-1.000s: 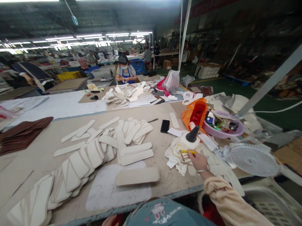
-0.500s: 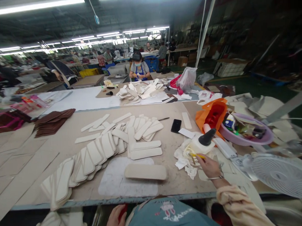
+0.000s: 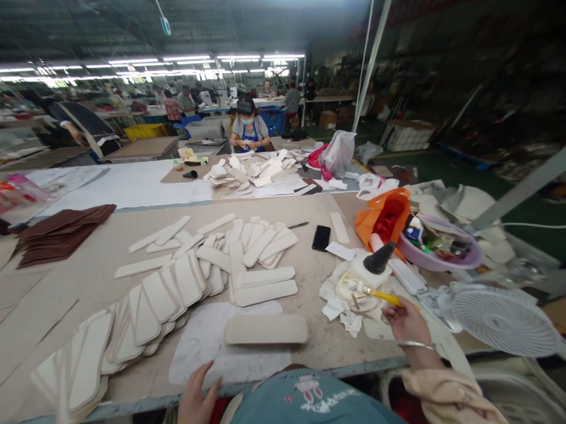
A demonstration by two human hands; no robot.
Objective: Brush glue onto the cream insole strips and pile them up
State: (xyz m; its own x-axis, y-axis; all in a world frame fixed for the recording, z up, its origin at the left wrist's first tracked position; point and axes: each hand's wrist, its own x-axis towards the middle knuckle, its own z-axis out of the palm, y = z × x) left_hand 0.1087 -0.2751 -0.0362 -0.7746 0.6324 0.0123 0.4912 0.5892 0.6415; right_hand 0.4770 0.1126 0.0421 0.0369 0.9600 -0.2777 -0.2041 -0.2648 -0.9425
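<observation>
My right hand (image 3: 407, 324) grips the yellow handle of a brush (image 3: 384, 296). The brush's pale bristles rest over a small container of whitish, paste-like stuff, with crumpled white scraps (image 3: 333, 308) around it. Beside it is a translucent white bottle with a black cone-shaped nozzle (image 3: 379, 258). At the table's front edge my left hand (image 3: 197, 396) has its fingers apart and holds nothing. Ahead of it, a beige rounded strip (image 3: 266, 329) lies on a whitish sheet (image 3: 195, 347). Fanned rows of similar cream pieces (image 3: 167, 295) spread to the left.
A black phone (image 3: 321, 238) lies mid-table. On the right are an orange bag (image 3: 365, 224), a purple basin (image 3: 472, 257) of odds and ends and a white fan (image 3: 503, 321). Brown sheets (image 3: 68, 231) are stacked at left. A co-worker (image 3: 250, 129) sits across the table.
My left hand has risen from below to the table's front edge, fingers spread. My right hand has drawn back slightly, and more of the brush handle shows. The view has shifted.
</observation>
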